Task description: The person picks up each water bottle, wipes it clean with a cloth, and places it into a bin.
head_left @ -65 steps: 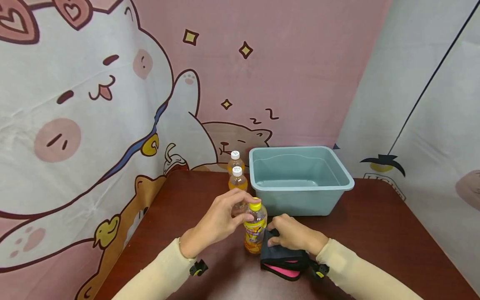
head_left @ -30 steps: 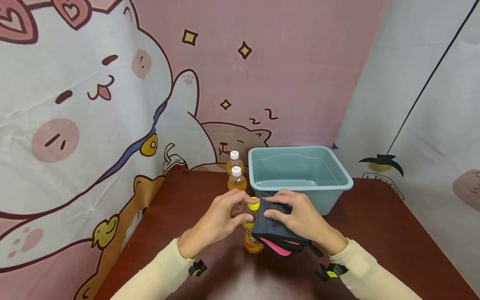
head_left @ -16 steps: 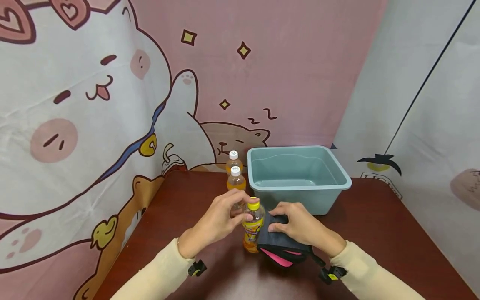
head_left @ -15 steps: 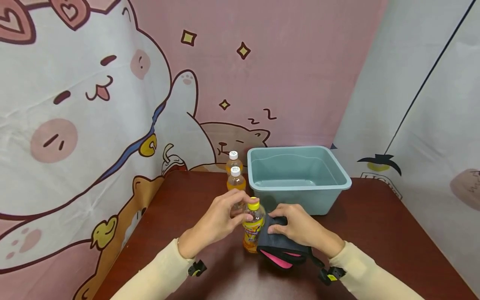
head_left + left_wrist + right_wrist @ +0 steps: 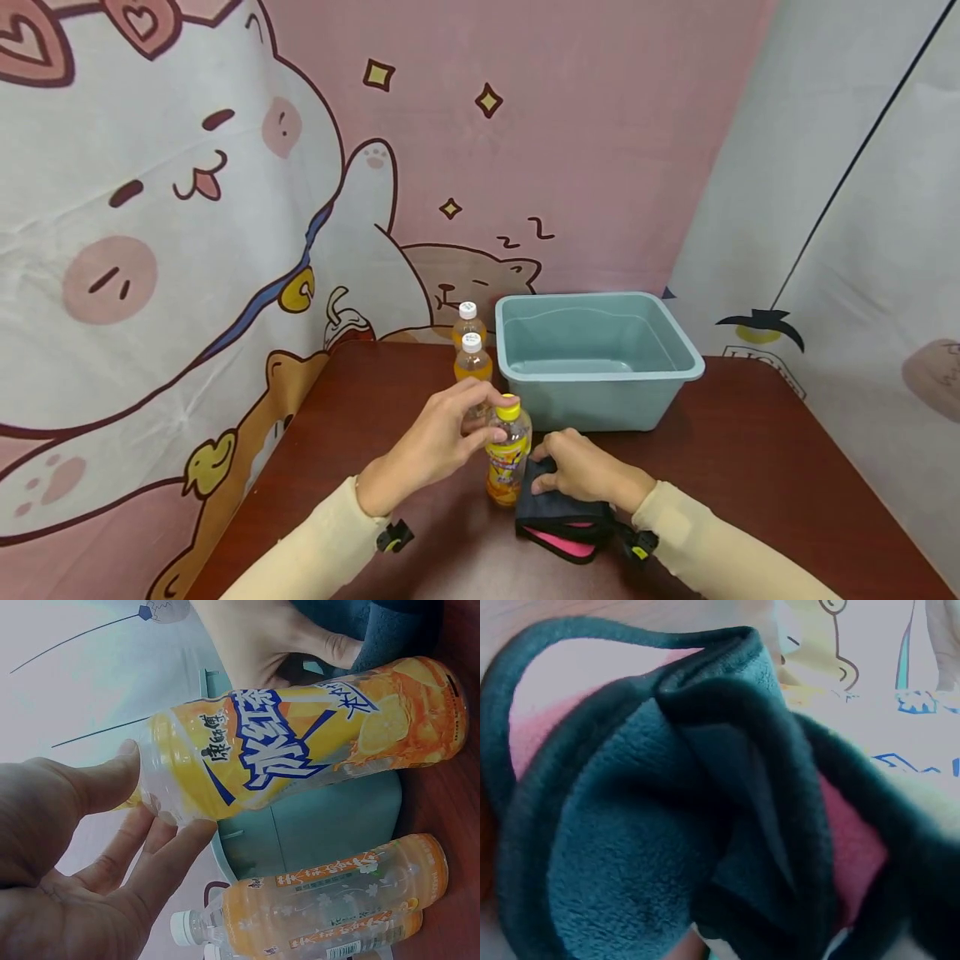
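Observation:
My left hand point(image 5: 427, 442) steadies an upright iced tea bottle point(image 5: 507, 467) by its neck and yellow cap, thumb on the near side. In the left wrist view, the bottle point(image 5: 277, 742) shows a yellow and orange label with blue lettering. Folded in my right hand point(image 5: 588, 472) is a dark grey cleaning cloth point(image 5: 558, 505) with black edging and pink inner layers, pinched between thumb and fingers. It lies along the bottle's right side, low by the label. Soft plush folds of the cloth point(image 5: 622, 847) fill the right wrist view and hide most of that hand.
Behind the left hand stand two white-capped bottles of orange drink, the nearer bottle point(image 5: 474, 364) in front of the farther bottle point(image 5: 468, 323). A blue-green plastic tub point(image 5: 592, 404) sits at the back, right of them. All rest on a dark red-brown table point(image 5: 750, 467) against a cartoon-printed backdrop.
My right hand carried the cloth up beside the bottle's cap about a second ago, then brought it down along the bottle's side towards me. The left hand and bottle have stayed in place.

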Demonstrator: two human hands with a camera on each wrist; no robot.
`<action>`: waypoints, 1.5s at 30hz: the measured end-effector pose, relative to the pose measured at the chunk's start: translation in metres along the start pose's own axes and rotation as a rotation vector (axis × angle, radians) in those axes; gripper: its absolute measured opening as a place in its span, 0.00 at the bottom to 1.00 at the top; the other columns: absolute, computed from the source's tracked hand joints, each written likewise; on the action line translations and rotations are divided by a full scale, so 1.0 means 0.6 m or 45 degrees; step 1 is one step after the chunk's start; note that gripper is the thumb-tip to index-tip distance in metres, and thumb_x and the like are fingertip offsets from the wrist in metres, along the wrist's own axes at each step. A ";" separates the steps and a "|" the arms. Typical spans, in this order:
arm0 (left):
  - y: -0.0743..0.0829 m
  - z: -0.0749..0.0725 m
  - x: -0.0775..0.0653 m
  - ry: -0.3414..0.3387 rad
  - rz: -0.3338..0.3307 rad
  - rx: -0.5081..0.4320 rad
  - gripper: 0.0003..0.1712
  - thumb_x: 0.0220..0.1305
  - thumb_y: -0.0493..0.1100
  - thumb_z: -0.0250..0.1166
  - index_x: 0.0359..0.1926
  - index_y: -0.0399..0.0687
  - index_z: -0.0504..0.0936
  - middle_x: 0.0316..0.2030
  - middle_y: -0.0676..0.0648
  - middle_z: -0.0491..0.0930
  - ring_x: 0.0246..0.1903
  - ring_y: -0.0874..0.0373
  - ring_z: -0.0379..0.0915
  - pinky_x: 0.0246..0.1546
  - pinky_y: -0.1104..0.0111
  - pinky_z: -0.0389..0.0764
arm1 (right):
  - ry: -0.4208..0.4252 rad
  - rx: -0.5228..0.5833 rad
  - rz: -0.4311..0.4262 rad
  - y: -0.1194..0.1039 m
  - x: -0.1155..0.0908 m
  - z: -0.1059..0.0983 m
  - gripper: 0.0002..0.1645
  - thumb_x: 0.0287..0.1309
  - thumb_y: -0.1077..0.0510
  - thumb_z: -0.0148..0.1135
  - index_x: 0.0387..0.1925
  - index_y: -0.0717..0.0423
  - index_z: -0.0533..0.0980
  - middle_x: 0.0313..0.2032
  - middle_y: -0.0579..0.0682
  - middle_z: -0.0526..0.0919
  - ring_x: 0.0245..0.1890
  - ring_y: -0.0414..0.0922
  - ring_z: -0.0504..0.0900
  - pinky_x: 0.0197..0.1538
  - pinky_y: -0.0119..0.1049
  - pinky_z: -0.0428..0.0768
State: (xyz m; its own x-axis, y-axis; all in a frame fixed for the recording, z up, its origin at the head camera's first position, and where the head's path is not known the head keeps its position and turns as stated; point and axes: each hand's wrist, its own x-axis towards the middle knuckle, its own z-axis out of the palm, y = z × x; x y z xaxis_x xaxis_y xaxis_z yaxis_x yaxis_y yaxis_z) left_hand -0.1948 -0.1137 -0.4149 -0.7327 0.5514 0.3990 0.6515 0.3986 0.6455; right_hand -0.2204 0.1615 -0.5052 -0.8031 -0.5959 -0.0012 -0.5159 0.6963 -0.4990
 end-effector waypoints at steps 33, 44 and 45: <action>-0.005 0.001 0.002 0.007 0.034 0.061 0.26 0.70 0.37 0.83 0.67 0.54 0.89 0.57 0.48 0.89 0.45 0.53 0.83 0.42 0.69 0.94 | 0.551 0.184 -0.188 -0.059 -0.030 -0.107 0.22 0.69 0.49 0.87 0.62 0.47 0.94 0.48 0.38 0.95 0.45 0.34 0.90 0.40 0.30 0.85; -0.003 0.002 0.002 0.002 0.034 0.083 0.27 0.71 0.38 0.83 0.68 0.55 0.89 0.57 0.48 0.88 0.40 0.55 0.78 0.38 0.70 0.89 | 0.552 0.147 -0.168 -0.070 -0.034 -0.115 0.23 0.70 0.47 0.86 0.63 0.45 0.94 0.49 0.38 0.94 0.42 0.34 0.87 0.37 0.30 0.83; -0.002 0.002 0.002 0.003 0.034 0.084 0.27 0.71 0.38 0.83 0.68 0.55 0.89 0.57 0.48 0.89 0.39 0.55 0.78 0.37 0.70 0.89 | 0.555 0.142 -0.167 -0.069 -0.034 -0.115 0.23 0.70 0.47 0.86 0.63 0.45 0.94 0.49 0.38 0.94 0.42 0.34 0.87 0.37 0.30 0.83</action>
State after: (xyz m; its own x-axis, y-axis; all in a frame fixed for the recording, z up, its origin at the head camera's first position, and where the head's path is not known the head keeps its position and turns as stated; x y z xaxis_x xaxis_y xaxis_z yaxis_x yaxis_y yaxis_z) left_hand -0.1965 -0.1127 -0.4159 -0.7151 0.5611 0.4169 0.6824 0.4312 0.5902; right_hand -0.2030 0.1725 -0.4249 -0.7960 -0.4357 0.4202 -0.6053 0.5651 -0.5606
